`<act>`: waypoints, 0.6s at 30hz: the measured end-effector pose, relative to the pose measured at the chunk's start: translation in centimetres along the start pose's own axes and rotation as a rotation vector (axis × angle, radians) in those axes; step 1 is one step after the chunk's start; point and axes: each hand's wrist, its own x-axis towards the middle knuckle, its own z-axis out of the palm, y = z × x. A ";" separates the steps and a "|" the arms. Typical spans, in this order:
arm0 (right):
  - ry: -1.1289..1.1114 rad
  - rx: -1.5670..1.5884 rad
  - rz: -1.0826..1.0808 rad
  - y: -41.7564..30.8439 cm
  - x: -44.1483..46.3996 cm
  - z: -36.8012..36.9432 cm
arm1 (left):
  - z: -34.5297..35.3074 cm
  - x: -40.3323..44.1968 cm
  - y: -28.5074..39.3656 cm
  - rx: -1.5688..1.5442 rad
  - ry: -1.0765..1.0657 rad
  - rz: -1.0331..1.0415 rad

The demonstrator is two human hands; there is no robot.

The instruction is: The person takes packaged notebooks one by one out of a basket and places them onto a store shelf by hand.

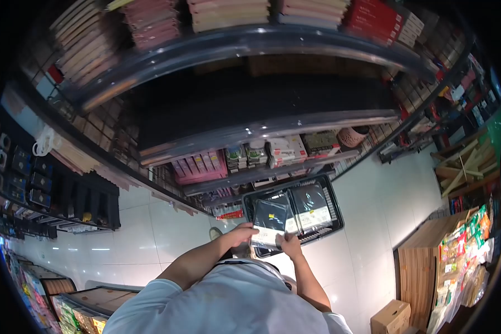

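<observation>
Holding one flat dark package (270, 220) between two hands, above a black basket (322, 234).

The left hand (242, 234) is closed on the package's left edge, near its lower corner, and the right hand (289, 244) pinches its lower right corner; the hands stand apart, with the white lower band of the package between them. Most of the package extends forward from the fingers, a little tilted, with a small yellow mark near its middle. Just beside it, to the right, a similar package (313, 214) lies inside the basket, beyond the right hand. The basket is in front of a shelf rack (273, 129), on the pale tiled floor (367, 245).
</observation>
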 end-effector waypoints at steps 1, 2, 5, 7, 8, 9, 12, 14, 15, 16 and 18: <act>-0.127 0.039 0.048 0.6 0.4 0.1 | -0.4 0.0 -0.4 -0.013 -0.041 0.035; -0.162 0.136 0.064 2.7 0.8 1.1 | -0.3 0.0 -1.0 -0.112 -0.024 0.125; -0.256 0.410 0.120 1.1 -0.1 1.0 | 0.3 -3.5 1.2 -0.005 -0.086 0.259; -0.176 0.481 0.093 -0.2 -0.7 1.1 | 1.1 -7.6 3.2 -0.026 -0.116 0.387; -0.223 0.651 0.133 -2.8 -1.7 -0.2 | 0.1 -7.5 2.6 0.021 -0.107 0.442; -0.208 0.718 0.108 -4.7 -2.6 -0.9 | -0.1 -8.9 3.1 -0.022 -0.095 0.468; -0.252 0.850 -0.027 -11.1 -4.3 -3.8 | 0.5 -14.3 5.1 -0.126 -0.091 0.554; -0.278 0.813 -0.180 -14.9 -4.9 -5.4 | 0.5 -17.3 6.3 -0.129 -0.066 0.539; -0.291 0.822 -0.233 -17.1 -5.3 -6.2 | 0.5 -18.9 7.0 -0.131 -0.054 0.534; -0.303 0.831 -0.286 -19.3 -5.8 -6.9 | 0.5 -20.4 7.7 -0.149 -0.060 0.552; -0.345 0.850 -0.361 -23.2 -6.6 -8.1 | 0.4 -23.0 8.9 -0.160 -0.040 0.649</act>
